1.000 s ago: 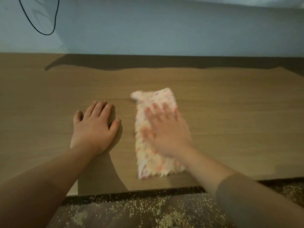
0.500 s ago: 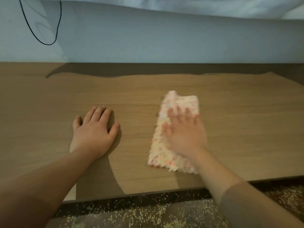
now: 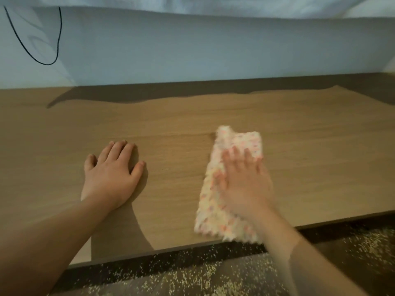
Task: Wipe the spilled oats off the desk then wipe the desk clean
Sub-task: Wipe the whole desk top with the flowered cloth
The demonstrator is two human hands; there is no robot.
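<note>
A folded white cloth with pink and orange specks (image 3: 215,201) lies on the wooden desk (image 3: 310,150), its near end reaching the desk's front edge. My right hand (image 3: 245,184) presses flat on the cloth with straight fingers; it is blurred by motion. My left hand (image 3: 111,176) rests palm down on the bare desk to the left, fingers spread. I see no oats on the desk top. Oats (image 3: 192,276) lie scattered on the dark floor below the front edge.
A pale wall (image 3: 192,50) rises behind the desk, with a black cable (image 3: 57,39) looping at the upper left. A dark shadow band runs along the desk's back edge. The desk's front edge crosses the lower part of the view.
My right hand has slid the cloth to the right and slightly toward the front edge. My left hand has stayed in place on the desk.
</note>
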